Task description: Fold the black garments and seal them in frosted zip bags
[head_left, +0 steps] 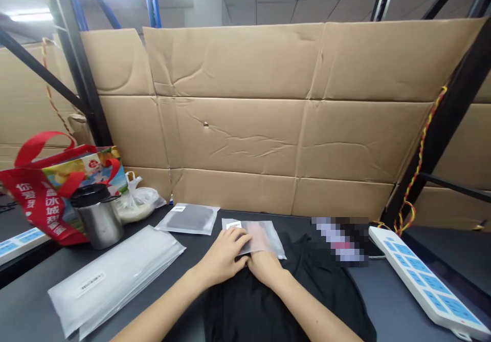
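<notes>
A small frosted plastic bag (pixel 276 246) with a white label lies on the dark table, at the top edge of a black garment (pixel 268 306). My left hand (pixel 226 256) rests on the bag's left side and pinches its near edge. The fingers of my right hand (pixel 268 269) are slid inside the bag and show flat through the plastic; the wrist lies on the black garment. Nothing else shows inside this bag.
A sealed bag with dark contents (pixel 190 218) lies behind on the left. Also left are a stack of empty frosted bags (pixel 115 275), a steel mug (pixel 97 218), a red tote (pixel 38 198) and a white plastic bag (pixel 138 202). A power strip (pixel 425 280) lies right. A cardboard wall (pixel 268 127) closes the back.
</notes>
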{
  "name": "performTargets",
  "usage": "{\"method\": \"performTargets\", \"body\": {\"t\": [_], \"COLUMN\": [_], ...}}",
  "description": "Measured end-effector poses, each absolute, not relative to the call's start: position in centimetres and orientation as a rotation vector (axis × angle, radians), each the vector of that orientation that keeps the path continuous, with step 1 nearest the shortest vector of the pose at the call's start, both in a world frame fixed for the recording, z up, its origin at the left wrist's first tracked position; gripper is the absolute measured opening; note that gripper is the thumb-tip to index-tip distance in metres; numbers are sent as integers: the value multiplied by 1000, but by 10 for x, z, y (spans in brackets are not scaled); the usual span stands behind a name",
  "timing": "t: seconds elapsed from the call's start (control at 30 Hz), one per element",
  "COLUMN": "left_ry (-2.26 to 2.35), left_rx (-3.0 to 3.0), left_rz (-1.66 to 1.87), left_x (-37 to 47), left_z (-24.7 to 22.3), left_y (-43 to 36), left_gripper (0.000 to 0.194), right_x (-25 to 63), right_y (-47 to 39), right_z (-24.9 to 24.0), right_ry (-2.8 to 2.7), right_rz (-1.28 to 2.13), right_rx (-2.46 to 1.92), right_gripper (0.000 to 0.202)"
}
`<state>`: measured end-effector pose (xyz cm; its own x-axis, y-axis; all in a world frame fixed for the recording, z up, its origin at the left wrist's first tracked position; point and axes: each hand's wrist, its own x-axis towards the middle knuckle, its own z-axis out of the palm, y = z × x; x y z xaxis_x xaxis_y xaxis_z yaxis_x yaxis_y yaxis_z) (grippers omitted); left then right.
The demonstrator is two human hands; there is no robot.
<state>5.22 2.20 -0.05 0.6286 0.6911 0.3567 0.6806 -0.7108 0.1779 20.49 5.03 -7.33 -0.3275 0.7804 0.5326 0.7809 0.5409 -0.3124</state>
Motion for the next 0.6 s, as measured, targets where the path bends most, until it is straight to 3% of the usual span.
{"method": "performTargets", "body": {"t": [0.07, 0.17, 0.3, 0.4, 0.53, 0.6], "left_ry": [1280, 1446, 1512, 1460, 1371, 1339], "left_rx": [2852, 2886, 3019, 3097, 3103, 3081], "left_rz": [569, 439, 299, 272, 308, 276], "left_x": [45, 41, 37, 35, 31, 29], "left_z": [-12, -26, -32, -32, -34, -33], "left_y": [27, 34, 35, 30, 27, 26], "left_gripper": [55, 61, 76, 70, 55, 55], "right_x": [205, 204, 221, 249, 282, 289], "right_y": [42, 19, -12, -17, -6, -2], "right_z": [-73, -69, -47, -28, -24, -30], "right_ry": [-2155, -2202, -2320, -2287, -2262, -2256], "right_rz": [-26, -119, -252, -272, -214, -138], "right_rx": [-1282, -1285, -1191, -1283, -1387, -1429], "right_gripper": [48, 52, 37, 27, 40, 37]}}
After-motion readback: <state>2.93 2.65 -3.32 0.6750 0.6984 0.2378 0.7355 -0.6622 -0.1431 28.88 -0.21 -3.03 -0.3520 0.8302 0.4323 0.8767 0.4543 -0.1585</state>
